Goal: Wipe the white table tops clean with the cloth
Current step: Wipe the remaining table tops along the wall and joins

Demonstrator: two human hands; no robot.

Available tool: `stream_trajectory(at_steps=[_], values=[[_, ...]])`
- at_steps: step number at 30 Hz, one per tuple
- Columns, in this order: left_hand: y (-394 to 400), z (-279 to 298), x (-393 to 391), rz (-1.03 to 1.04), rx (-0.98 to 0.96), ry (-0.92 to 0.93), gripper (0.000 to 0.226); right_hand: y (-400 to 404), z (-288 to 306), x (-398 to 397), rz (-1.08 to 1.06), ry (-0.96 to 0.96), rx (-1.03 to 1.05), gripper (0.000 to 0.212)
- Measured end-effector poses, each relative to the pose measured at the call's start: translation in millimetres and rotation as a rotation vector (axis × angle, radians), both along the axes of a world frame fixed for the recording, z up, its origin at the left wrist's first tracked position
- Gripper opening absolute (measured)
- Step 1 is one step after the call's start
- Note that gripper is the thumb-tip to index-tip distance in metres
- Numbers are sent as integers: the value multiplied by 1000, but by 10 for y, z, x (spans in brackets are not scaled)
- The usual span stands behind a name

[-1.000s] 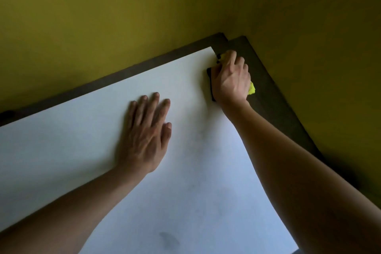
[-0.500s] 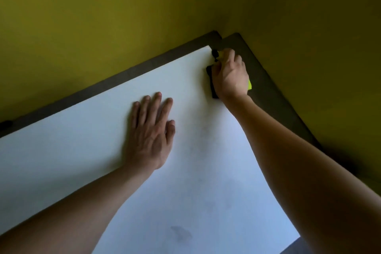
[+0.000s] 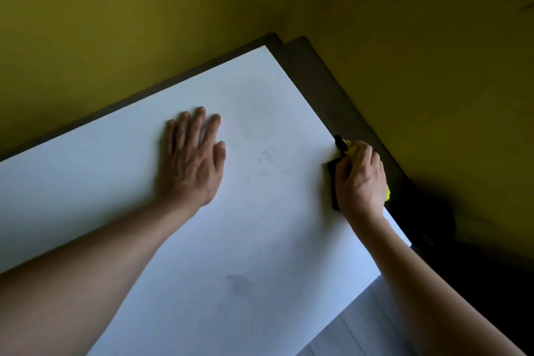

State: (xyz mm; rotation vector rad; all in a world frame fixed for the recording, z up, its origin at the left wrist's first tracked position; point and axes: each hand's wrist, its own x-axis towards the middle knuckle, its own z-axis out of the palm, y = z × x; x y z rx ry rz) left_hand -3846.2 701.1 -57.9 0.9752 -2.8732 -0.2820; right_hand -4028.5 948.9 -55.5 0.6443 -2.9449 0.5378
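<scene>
Gripping a yellow-and-black cloth (image 3: 345, 150) at the right edge of the white table top (image 3: 260, 225): right hand (image 3: 361, 182), fingers curled round it. Left hand (image 3: 192, 157): flat, fingers straight, palm down mid-table. Faint grey smudge (image 3: 238, 283) nearer. Yellow walls (image 3: 115, 23) beyond.

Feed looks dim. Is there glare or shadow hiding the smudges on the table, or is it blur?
Head view: dim, no glare; the table reads evenly, so the smudge shows. Sharp enough; the right hand shades most of the cloth. Deep shadow at right; the edges bow from the wide angle.
</scene>
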Motion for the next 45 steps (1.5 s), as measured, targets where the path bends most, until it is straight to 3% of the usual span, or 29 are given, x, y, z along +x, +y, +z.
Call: stream_trajectory(at_steps=[4,19,24,28,33,38,45], values=[[7,-1,-5,2,-2,25,58,-306,13,-23,-36,10,5,47],[-10,4,-8,12,-35,-5,58,-2608,-28,-735,192,-58,23,42],[-3,8,22,10,-27,-12,59,-2284,28,-817,252,-185,-12,41],[-12,44,18,8,-1,16,59,-1290,168,-677,244,-314,17,34],[12,26,11,13,16,42,58,-405,189,-350,168,-299,17,33],[6,8,0,12,7,49,57,-769,151,-433,194,-257,56,46],[-14,-18,6,13,-15,22,57,-2115,87,-827,306,-260,48,47]])
